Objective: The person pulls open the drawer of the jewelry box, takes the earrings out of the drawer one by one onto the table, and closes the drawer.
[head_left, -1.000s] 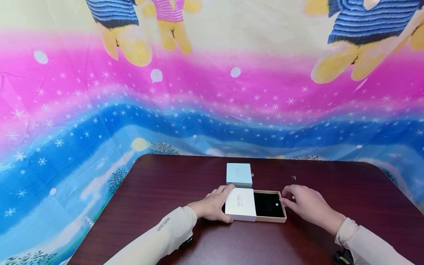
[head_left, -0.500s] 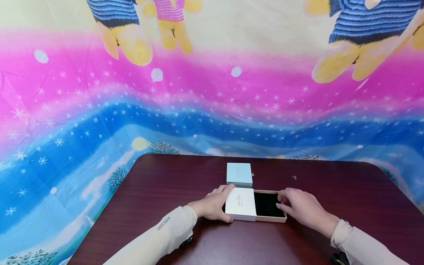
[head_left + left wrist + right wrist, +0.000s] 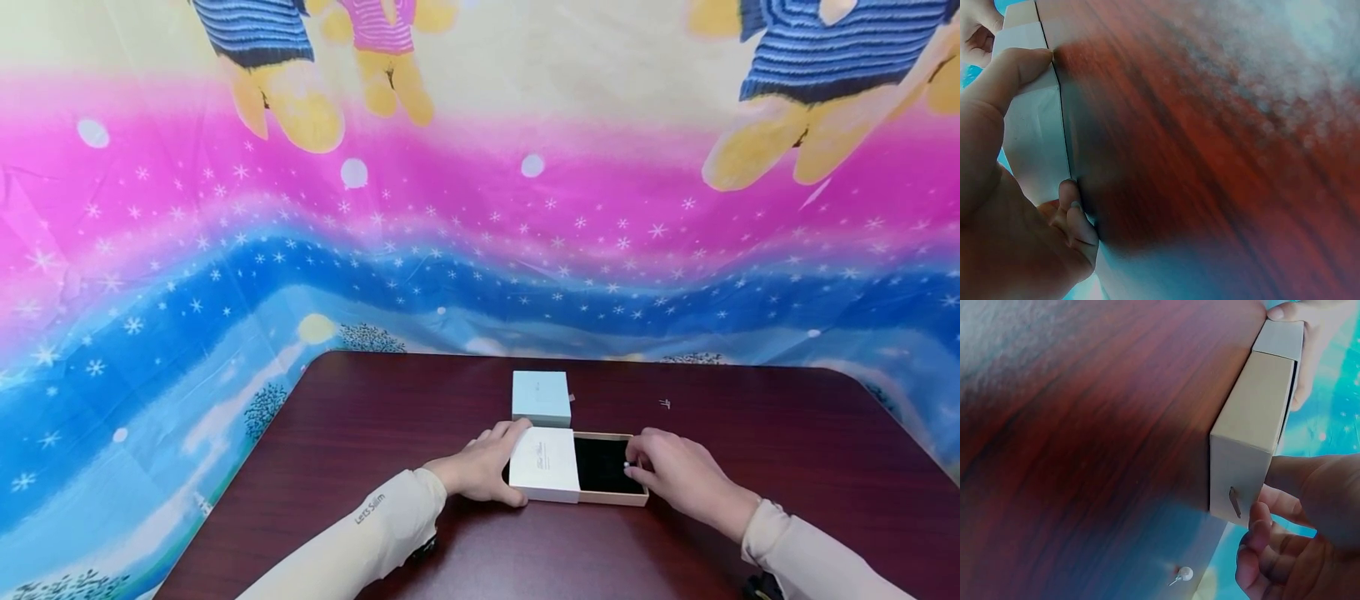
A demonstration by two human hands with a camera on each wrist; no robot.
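A white slide-out gift box (image 3: 545, 465) lies on the table, its drawer (image 3: 611, 498) pulled out to the right and lined with a black pad (image 3: 600, 462). My left hand (image 3: 483, 467) grips the white sleeve from the left, thumb at the near side and fingers at the far side. Over the drawer's right end, my right hand (image 3: 678, 471) pinches a small pearl earring (image 3: 627, 465) at the black pad. Its fingertips are hidden behind the drawer wall in the right wrist view. Another pearl stud earring (image 3: 1185, 574) lies on the table beyond the drawer's tab end.
A pale mint box (image 3: 541, 396) with a small tab stands just behind the white box. Tiny silvery pieces (image 3: 665, 404) lie at the back right of the dark wooden table (image 3: 390, 400). A printed cloth (image 3: 480, 208) hangs behind the table's far edge.
My right hand has moved slightly left over the drawer, and its fingertips have come onto the pearl earring on the black pad. The left hand and box stay in place.
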